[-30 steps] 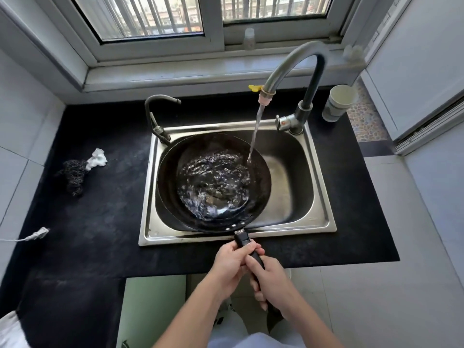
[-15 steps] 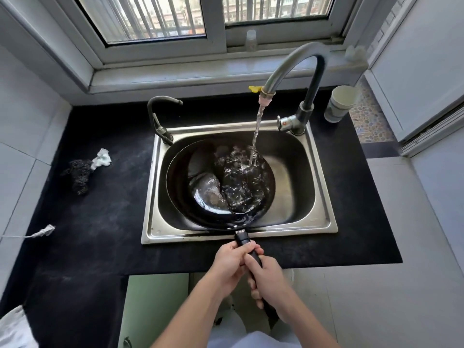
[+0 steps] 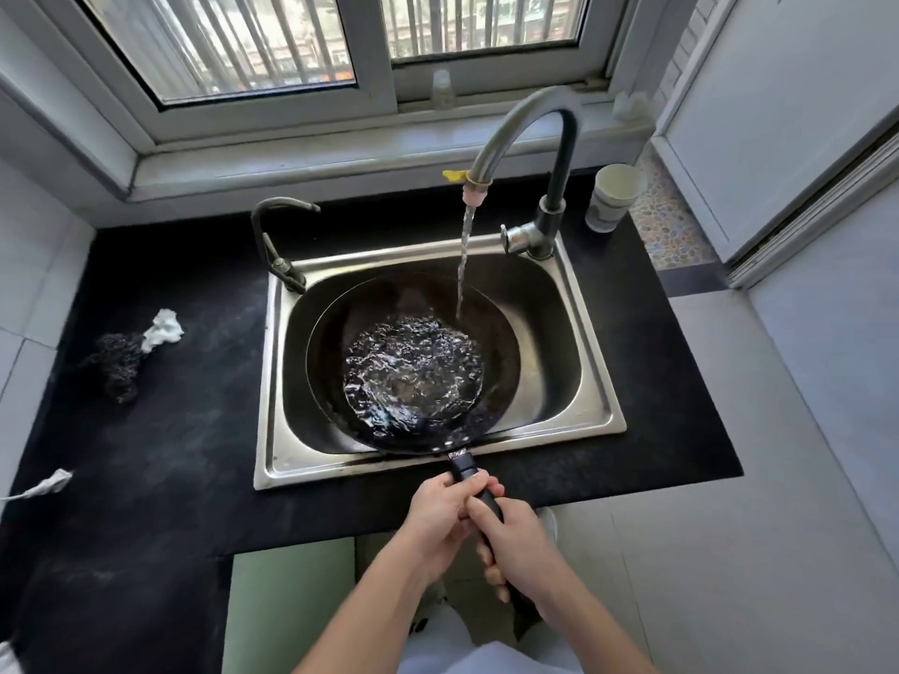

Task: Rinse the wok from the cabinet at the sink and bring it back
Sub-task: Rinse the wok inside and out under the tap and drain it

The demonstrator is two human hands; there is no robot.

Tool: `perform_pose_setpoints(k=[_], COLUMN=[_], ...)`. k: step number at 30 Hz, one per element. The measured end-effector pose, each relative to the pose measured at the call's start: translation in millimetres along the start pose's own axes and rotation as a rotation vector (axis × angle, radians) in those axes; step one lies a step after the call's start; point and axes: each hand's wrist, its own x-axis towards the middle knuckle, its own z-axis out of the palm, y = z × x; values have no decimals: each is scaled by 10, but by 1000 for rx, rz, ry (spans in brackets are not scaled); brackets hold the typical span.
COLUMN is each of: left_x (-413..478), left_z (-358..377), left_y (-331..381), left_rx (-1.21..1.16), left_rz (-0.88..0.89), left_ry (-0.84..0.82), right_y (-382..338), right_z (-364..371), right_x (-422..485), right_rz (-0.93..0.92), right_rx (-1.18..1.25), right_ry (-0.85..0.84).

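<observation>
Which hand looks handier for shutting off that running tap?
Probably the right hand: the curved steel tap stands at the sink's right rear corner. Both hands grip the black wok's handle, so the left hand could hold on.

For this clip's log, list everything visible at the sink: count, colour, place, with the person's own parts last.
wok: 1, black, held in the sink basin, water pooled inside
wok handle: 1, black, reaching over the sink's near rim
sink: 1, steel, set in the counter
tall faucet: 1, grey, back right of the sink, water running
small faucet: 1, dark grey, back left corner
counter: 1, black, around the sink
paper cup: 1, white, right of the tall faucet
steel scrubber: 1, dark, counter left
white scrap: 1, beside the scrubber
window: 1, barred, behind the sink
left hand: 1, gripping the handle
right hand: 1, gripping the handle behind it
</observation>
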Motion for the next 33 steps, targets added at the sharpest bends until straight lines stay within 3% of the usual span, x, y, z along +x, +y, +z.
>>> perform_pose_setpoints(k=[14, 21, 33], left_x=[24, 4, 246], left_z=[27, -71, 218], left_y=[142, 66, -58], left_rx=[18, -5, -197], left_rz=[89, 81, -55], left_ry=[114, 85, -91], right_y=[-55, -22, 64], right_z=[5, 9, -300], right_x=[177, 112, 109], right_rz=[-64, -92, -130], right_rx=[17, -43, -356], right_ry=[-74, -82, 169])
